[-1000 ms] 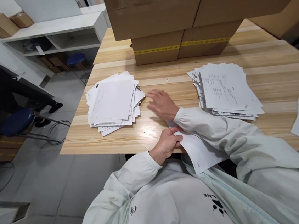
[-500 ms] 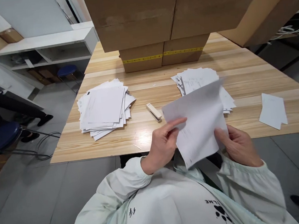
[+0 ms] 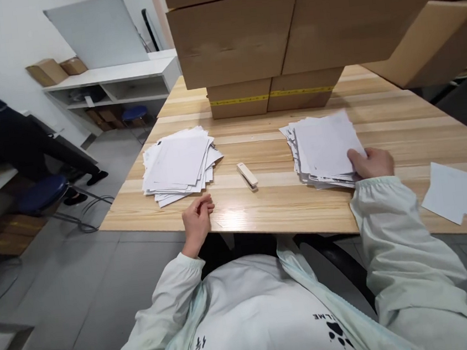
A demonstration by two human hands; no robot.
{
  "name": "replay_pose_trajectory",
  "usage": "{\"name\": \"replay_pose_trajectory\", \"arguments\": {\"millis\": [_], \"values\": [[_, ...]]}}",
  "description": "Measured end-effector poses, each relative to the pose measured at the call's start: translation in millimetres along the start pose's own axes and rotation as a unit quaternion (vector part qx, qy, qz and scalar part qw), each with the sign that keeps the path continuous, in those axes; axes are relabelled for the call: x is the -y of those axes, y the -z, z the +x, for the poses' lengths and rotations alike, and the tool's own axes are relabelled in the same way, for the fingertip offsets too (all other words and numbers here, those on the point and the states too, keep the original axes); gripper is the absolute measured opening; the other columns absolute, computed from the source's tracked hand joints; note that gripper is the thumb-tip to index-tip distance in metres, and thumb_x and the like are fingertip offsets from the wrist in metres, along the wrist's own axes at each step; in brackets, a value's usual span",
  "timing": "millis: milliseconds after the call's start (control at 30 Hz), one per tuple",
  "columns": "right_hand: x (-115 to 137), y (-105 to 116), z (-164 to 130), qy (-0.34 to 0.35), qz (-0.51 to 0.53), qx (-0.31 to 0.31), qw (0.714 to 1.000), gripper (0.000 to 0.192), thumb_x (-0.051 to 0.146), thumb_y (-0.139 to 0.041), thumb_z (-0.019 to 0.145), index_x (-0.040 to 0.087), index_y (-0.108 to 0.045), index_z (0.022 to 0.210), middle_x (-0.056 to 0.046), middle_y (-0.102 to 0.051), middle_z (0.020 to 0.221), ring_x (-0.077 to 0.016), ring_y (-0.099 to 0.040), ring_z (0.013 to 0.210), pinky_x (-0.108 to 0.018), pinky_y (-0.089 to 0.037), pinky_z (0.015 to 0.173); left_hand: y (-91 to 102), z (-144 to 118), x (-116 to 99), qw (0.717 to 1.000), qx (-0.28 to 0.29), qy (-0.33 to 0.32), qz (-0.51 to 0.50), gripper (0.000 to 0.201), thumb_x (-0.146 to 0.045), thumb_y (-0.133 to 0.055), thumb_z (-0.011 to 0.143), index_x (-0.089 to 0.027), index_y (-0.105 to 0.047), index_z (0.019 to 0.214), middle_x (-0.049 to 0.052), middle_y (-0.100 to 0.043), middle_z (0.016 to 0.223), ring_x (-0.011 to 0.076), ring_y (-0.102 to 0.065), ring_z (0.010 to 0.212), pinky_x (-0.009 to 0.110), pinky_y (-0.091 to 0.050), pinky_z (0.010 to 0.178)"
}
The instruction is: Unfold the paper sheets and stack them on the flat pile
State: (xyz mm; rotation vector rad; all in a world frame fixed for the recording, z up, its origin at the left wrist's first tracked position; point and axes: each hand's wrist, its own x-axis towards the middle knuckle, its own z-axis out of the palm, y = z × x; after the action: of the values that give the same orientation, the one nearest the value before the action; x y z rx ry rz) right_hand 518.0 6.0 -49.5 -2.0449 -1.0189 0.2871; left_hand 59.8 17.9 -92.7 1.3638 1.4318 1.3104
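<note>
My right hand (image 3: 372, 162) pinches the right edge of a sheet of paper (image 3: 326, 143), thumb on top. That sheet lies over the right-hand paper stack (image 3: 315, 180), whose uneven edges stick out beneath it. At the table's front edge my left hand (image 3: 199, 220) rests with its fingers curled together, nothing visible in them. Just beyond it is the left paper stack (image 3: 180, 161), loosely squared. Between the two stacks lies a cream stapler (image 3: 247, 176), apart from both hands.
Cardboard boxes (image 3: 240, 40) are piled at the back of the wooden table (image 3: 262, 211). A few loose papers (image 3: 450, 191) lie at the far right. On the left, a person (image 3: 15, 125) stands by a blue stool (image 3: 43, 194).
The sheet has gone from both hands down onto the right stack, still in my right hand. My left hand let go and moved left to the table edge. The view shifted.
</note>
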Motion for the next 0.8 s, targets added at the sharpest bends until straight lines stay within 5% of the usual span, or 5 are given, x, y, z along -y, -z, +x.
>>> {"name": "replay_pose_trajectory", "arguments": {"millis": [133,233,400,567,800], "values": [[0.6,-17.3,-55.2,0.032,-0.073,-0.178,0.981,0.047,0.043,-0.051,0.090,0.013,-0.054,0.127,-0.025,-0.059,0.124,-0.0402,-0.050,0.119,-0.056,-0.034,0.101,-2.3,4.3,3.7,0.999,-0.021,0.021,-0.020,0.027,-0.025,-0.058,0.084,-0.013,-0.071,0.104,0.005,-0.073,0.086,0.0111,-0.069,0.068,0.026,-0.060,0.067],[5.3,-44.8,-91.9,0.165,-0.062,-0.264,0.948,0.037,0.040,-0.042,0.095,0.016,-0.060,0.116,-0.021,-0.065,0.113,-0.0363,-0.060,0.105,-0.053,-0.041,0.099,-6.5,0.9,0.8,0.999,-0.027,0.017,-0.018,0.026,-0.023,-0.058,0.083,-0.014,-0.071,0.103,0.004,-0.071,0.083,0.0100,-0.068,0.066,0.024,-0.059,0.067],[16.2,-80.8,-114.1,0.353,-0.021,-0.222,0.909,0.025,0.035,-0.052,0.090,0.018,-0.065,0.104,-0.013,-0.070,0.098,-0.0290,-0.067,0.096,-0.049,-0.047,0.092,-3.0,-1.6,-5.2,0.998,-0.059,-0.016,0.008,0.023,-0.025,-0.054,0.086,-0.015,-0.070,0.099,0.003,-0.070,0.082,0.0116,-0.066,0.066,0.026,-0.056,0.067],[29.6,-83.5,-115.0,0.373,-0.032,-0.158,0.914,0.023,0.034,-0.056,0.086,0.021,-0.069,0.099,-0.013,-0.070,0.104,-0.0294,-0.064,0.101,-0.050,-0.044,0.095,17.5,25.6,-23.1,0.940,-0.163,-0.186,0.234,0.023,-0.027,-0.057,0.087,-0.017,-0.071,0.102,0.009,-0.072,0.100,0.0217,-0.065,0.096,0.037,-0.052,0.091],[14.2,-54.0,-79.1,0.337,-0.077,-0.152,0.926,0.053,0.053,-0.060,0.084,0.018,-0.060,0.125,-0.018,-0.056,0.138,-0.0363,-0.044,0.134,-0.055,-0.029,0.109,-23.6,38.7,-71.6,0.934,-0.020,-0.279,0.222,0.028,-0.023,-0.060,0.085,-0.018,-0.064,0.112,0.013,-0.065,0.128,0.0254,-0.054,0.127,0.044,-0.041,0.111]]}}
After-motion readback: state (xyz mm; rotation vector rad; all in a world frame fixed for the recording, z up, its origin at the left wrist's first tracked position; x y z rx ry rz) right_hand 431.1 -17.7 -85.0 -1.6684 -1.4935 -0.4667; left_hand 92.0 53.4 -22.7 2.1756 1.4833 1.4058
